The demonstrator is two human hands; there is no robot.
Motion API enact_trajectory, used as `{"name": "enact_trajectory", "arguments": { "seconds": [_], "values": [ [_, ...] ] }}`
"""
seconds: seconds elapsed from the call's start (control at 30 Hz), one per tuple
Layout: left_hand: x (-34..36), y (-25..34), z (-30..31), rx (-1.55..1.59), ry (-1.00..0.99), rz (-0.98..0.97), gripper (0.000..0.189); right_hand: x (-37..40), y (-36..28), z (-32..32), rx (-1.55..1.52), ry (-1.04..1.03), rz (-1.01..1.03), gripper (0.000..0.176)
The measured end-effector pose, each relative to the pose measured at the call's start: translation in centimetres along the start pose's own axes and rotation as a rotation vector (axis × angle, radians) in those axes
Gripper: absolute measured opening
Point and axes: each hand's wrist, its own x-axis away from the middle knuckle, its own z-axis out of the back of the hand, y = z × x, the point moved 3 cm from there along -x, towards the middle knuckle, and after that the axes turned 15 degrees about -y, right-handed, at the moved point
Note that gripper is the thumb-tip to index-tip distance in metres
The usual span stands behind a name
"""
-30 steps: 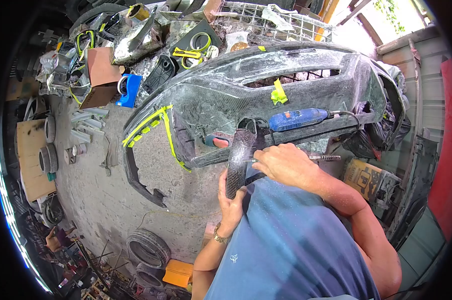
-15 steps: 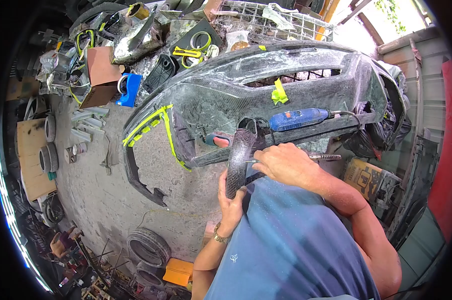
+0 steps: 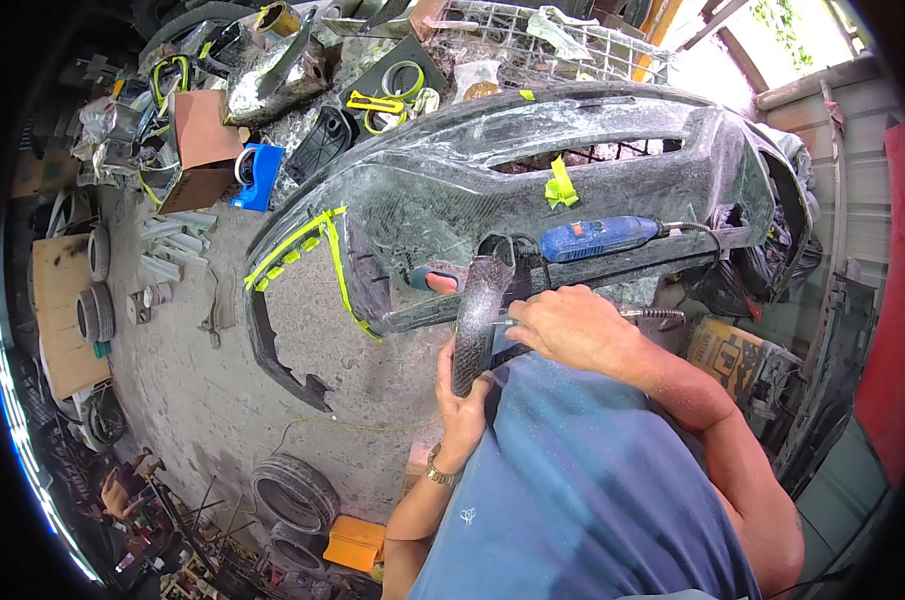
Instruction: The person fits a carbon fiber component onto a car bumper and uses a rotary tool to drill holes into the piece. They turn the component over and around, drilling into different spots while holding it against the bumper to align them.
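Carbon-fibre strip (image 3: pixel 475 320), narrow, slightly curved and showing a dark woven pattern, stands upright in front of the person's chest. The left hand (image 3: pixel 462 395) is clamped round its lower end. The right hand (image 3: pixel 567 330) is closed on a slim metal handpiece (image 3: pixel 504 322), whose tip touches the strip's edge. Fine white dust on the blue shirt (image 3: pixel 572 480) suggests grinding is under way; how much of the edge is finished cannot be told. Behind, a blue rotary tool (image 3: pixel 597 238) lies on a glossy, dusty carbon-fibre bumper (image 3: pixel 532 150) marked with yellow tape (image 3: pixel 557 185).
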Motion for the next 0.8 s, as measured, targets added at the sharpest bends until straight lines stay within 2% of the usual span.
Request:
{"name": "enact_trajectory", "arguments": {
  "seconds": [0.8],
  "values": [
    [-0.16, 0.05, -0.02, -0.01, 0.003, -0.019, 0.06, 0.13, -0.63, -0.57, 0.077, 0.092, -0.044, 0.028]
  ]
}}
